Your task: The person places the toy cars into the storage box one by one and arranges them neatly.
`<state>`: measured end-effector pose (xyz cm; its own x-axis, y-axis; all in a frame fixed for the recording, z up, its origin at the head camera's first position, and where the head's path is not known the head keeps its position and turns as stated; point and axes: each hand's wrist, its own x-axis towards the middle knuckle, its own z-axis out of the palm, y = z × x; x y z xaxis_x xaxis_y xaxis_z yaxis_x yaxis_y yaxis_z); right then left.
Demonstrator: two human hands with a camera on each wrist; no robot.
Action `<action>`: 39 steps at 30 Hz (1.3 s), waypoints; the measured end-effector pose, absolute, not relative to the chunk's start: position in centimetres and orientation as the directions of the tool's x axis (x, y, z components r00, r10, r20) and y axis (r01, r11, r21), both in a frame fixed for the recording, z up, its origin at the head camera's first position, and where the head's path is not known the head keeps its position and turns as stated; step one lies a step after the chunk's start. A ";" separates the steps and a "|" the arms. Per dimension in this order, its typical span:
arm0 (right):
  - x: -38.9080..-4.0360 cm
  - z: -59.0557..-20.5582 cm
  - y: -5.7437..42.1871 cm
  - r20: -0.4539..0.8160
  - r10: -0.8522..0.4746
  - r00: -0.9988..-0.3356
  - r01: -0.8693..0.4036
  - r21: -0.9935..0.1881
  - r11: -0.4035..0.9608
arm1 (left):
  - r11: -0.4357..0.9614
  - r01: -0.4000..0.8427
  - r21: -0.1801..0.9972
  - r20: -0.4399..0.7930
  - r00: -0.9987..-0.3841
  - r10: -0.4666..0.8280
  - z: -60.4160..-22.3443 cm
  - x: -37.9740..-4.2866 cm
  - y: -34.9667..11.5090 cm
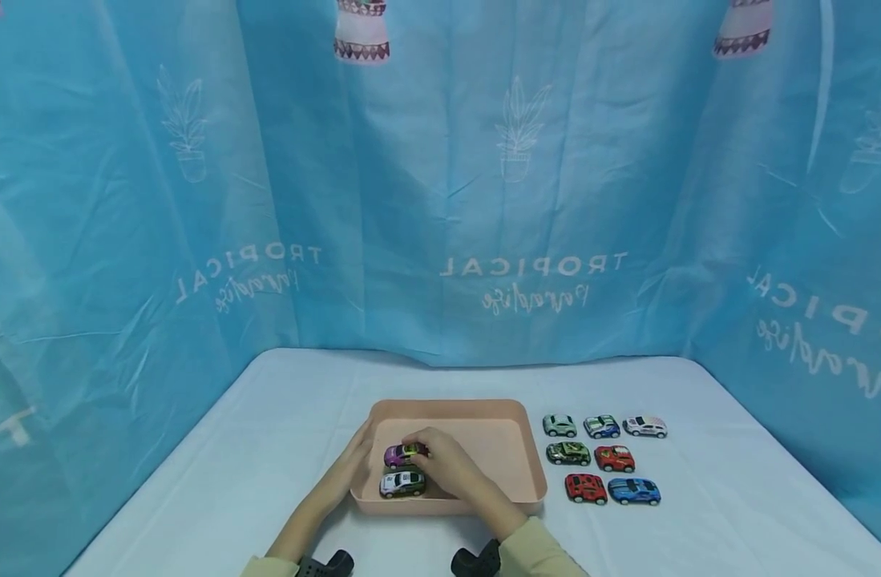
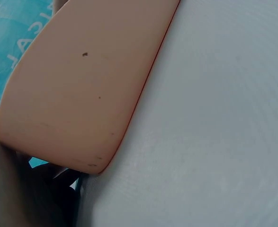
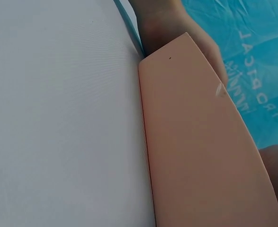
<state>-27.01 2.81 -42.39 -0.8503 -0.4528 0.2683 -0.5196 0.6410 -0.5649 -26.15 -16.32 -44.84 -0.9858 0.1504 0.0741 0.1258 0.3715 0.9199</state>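
Note:
A peach tray lies on the white table. My left hand rests along its left side with fingers extended, and the right wrist view shows the same left hand against the tray's end wall. Inside the tray, my right hand pinches a purple and yellow toy car at its right end. Just in front of that car is a white and dark green toy car. The tray's outer wall fills much of the left wrist view and hides what is inside.
Right of the tray several toy cars stand in rows, among them a pale green car, a camouflage car, a red car and a blue car. A blue printed curtain hangs around the table.

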 end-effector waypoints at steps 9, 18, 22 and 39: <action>-27.1 -42.5 2.1 0.223 -0.421 -0.879 -0.471 -0.546 0.693 | 0.395 0.114 0.912 0.063 -0.988 0.141 -44.7 -26.1 -16.3; -27.1 -42.9 1.8 0.206 -0.414 -0.887 -0.453 -0.565 0.689 | 0.399 0.120 0.909 0.066 -0.987 0.147 -44.8 -26.1 -16.5; -27.1 -42.8 1.9 0.196 -0.418 -0.887 -0.451 -0.564 0.692 | 0.403 0.120 0.907 0.065 -0.987 0.146 -44.8 -26.1 -16.4; -25.8 -40.9 4.5 0.290 -0.384 -0.876 -0.480 -0.462 0.746 | 0.400 0.104 0.910 0.057 -0.990 0.128 -44.6 -26.0 -16.2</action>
<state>-25.85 4.50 -40.91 -0.8764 -0.3843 0.2902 -0.4800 0.7460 -0.4617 -25.96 -16.16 -44.58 -0.9902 0.1276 0.0572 0.1041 0.4004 0.9104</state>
